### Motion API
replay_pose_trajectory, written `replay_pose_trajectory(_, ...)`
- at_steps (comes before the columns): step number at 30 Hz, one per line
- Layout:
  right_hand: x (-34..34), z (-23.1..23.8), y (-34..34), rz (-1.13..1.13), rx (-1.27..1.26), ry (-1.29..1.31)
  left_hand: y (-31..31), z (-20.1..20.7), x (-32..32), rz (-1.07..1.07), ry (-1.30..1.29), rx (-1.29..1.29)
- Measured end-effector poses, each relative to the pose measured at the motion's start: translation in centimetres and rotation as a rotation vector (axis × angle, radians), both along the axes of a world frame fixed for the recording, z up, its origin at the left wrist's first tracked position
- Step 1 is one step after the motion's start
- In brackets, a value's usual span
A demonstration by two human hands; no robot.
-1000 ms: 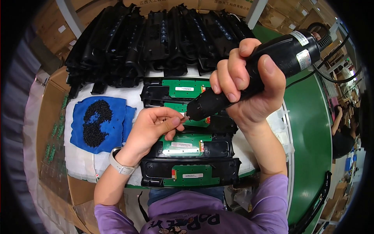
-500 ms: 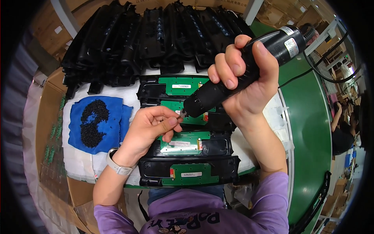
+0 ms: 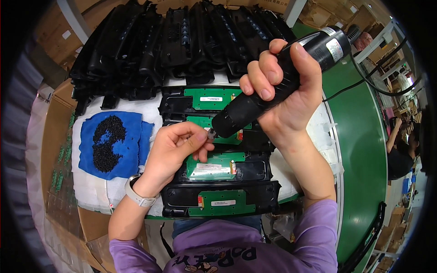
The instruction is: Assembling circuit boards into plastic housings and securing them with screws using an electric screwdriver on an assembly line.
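A black corded electric screwdriver [image 3: 239, 113] slants down to the left in my right hand [image 3: 289, 91], whose fingers and thumb wrap round its body. My left hand [image 3: 175, 148] pinches at the screwdriver's nose, thumb and forefinger closed on its bit; whether a screw is there too is hidden. Beneath both hands lie several black plastic panels [image 3: 173, 200] in a column, each bearing a green circuit board [image 3: 236, 208] with a white label. To the left, small black screws [image 3: 107, 159] are heaped on a blue cloth [image 3: 134, 159].
Many black plastic housings [image 3: 177, 45] are piled along the far side of the white-covered table [image 3: 93, 186]. A cable [image 3: 343, 93] trails from the screwdriver over the green surface [image 3: 357, 182] at right. Cardboard boxes [image 3: 57, 104] stand at left. Another person [image 3: 403, 145] is at far right.
The screwdriver and my right hand have shifted slightly left, its nose closing in on my left fingers. Less of the bit shows now. The panels keep their places.
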State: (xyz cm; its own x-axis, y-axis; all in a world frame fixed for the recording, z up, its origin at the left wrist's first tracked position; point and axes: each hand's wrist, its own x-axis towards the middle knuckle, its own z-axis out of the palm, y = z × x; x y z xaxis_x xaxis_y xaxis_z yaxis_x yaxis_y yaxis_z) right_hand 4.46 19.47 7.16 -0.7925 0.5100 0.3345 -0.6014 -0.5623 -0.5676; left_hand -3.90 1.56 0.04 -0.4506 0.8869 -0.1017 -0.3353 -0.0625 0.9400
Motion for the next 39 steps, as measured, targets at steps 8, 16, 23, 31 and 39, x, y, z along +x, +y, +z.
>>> replay_pose_trajectory(8,0.3,0.3,-0.1,0.007,0.352,-0.089,-0.2,0.3,-1.7,0.260,0.261,-0.121)
replay_pose_trajectory(16,0.4,0.5,-0.8,-0.153,0.672,-0.271,-0.4,0.3,-2.4,0.294,0.288,-0.076)
replay_pose_trajectory(23,0.0,-0.3,-0.7,-0.106,0.572,-0.227,-0.4,0.1,-2.5,0.299,0.284,-0.080)
replay_pose_trajectory(31,-0.1,-0.5,-0.7,-0.113,0.536,-0.205,-0.3,0.0,-2.6,0.280,0.260,-0.087)
replay_pose_trajectory(39,0.0,-0.3,-0.9,-0.103,0.550,-0.202,-0.4,-0.3,-2.7,0.267,0.236,-0.081)
